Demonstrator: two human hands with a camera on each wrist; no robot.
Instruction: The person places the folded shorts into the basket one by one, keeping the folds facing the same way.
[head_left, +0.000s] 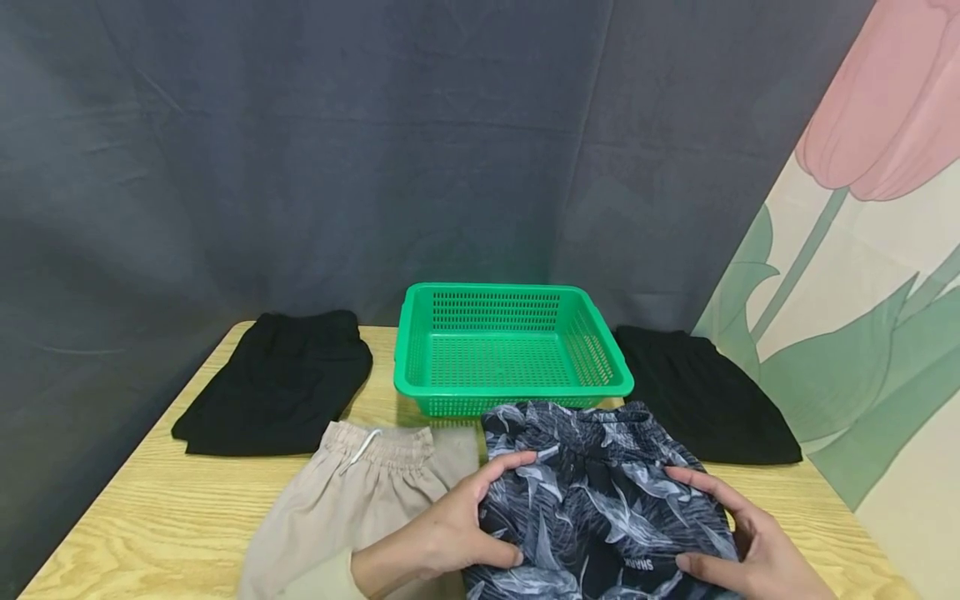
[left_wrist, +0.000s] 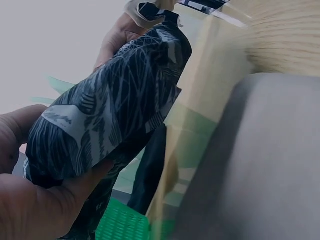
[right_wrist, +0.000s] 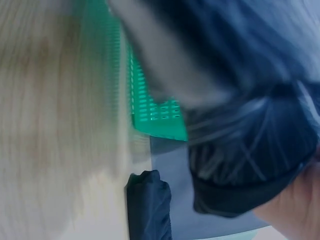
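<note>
Dark backdrop behind a wood table (head_left: 187, 517). Both hands, left hand (head_left: 450, 533) & right hand (head_left: 742, 542), gripped leaf-print shorts (head_left: 600, 500) at near edge, fingers curled round the cloth. Green basket (head_left: 513, 392) sat empty just beyond; beige shorts (head_left: 360, 492) & 2 black garments (head_left: 281, 383) not yet in it, so prob. early on.

We see our left hand (head_left: 450, 533) low at the near edge, reaching in from the left, thumb toward us and fingers (head_left: 510, 463) curled forward over the patterned shorts (head_left: 600, 508) that it grips. Our right hand (head_left: 738, 542) comes in from the near right, its fingers (head_left: 697, 479) bent over the other side of the same shorts, thumb underneath near us. Both wrists sit low, palms facing each other, the hands apart.
</note>
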